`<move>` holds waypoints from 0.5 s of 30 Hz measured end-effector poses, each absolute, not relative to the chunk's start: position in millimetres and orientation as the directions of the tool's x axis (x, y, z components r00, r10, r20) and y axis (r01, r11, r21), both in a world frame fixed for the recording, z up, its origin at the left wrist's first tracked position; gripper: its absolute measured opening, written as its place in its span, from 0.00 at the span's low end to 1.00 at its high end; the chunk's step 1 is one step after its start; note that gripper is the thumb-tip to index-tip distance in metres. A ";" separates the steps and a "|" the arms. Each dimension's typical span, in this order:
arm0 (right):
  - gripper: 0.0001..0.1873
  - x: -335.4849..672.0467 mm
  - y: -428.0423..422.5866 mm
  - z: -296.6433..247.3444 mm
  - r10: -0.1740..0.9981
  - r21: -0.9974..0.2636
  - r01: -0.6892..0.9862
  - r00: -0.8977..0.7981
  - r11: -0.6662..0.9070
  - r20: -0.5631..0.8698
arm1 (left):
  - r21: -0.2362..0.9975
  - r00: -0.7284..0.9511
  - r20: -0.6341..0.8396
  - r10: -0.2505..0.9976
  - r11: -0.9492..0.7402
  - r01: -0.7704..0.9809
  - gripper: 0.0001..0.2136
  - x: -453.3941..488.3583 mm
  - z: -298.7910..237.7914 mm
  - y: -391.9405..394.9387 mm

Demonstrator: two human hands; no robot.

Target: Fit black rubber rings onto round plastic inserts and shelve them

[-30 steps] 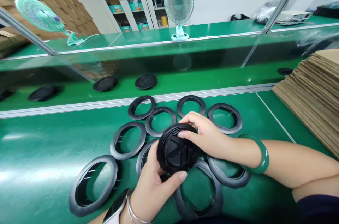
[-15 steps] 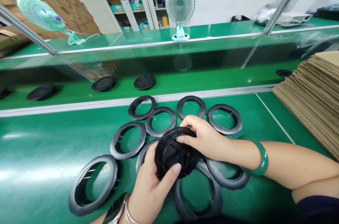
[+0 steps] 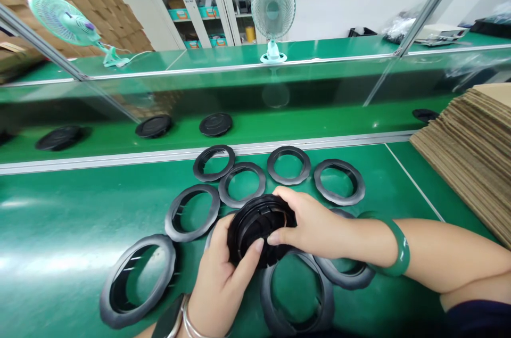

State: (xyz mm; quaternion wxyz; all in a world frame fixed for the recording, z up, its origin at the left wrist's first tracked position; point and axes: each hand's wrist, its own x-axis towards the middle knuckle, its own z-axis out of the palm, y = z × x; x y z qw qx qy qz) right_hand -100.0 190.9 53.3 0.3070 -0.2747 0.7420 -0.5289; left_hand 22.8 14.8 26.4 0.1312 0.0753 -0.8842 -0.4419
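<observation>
Between both hands is a black round plastic housing [image 3: 249,219], tilted so that its hollow, ribbed side faces me. My left hand [image 3: 223,274] grips its left rim, the thumb pressed on the inner face. On the right side my right hand [image 3: 309,223] also grips it, thumb inside and fingers behind the far rim. The two thumb tips nearly meet in the middle. Several dark grey rings lie beneath and around the housing, among them a ring [image 3: 268,301] just below it and a ring [image 3: 170,269] left of my left hand.
Behind a metal rail [image 3: 99,158], a green belt carries black round discs, one disc [image 3: 215,124] near the middle. A stack of cardboard sheets [image 3: 467,141] stands at right. Two fans, one fan [image 3: 273,8] in the centre, stand on the far shelf.
The housing has tipped and shifted slightly left. My right thumb has moved down from its upper rim onto the inner part. The discs on the belt appear slightly further left.
</observation>
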 end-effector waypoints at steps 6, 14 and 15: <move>0.20 -98.6 190.3 48.6 -0.717 -0.956 -0.101 -0.684 0.277 -0.136 | 0.743 -0.943 0.228 -0.242 0.669 0.008 0.16 22.6 25.6 18.1; 0.18 -129.8 191.5 56.4 -0.730 -0.940 -0.276 -0.682 0.200 0.044 | 0.859 -0.974 0.121 -0.193 0.512 0.005 0.26 23.3 24.0 14.8; 0.17 -146.7 196.1 57.6 -0.672 -0.916 -0.345 -0.730 0.207 0.124 | 0.878 -0.982 0.105 -0.156 0.478 0.018 0.29 23.7 24.6 14.8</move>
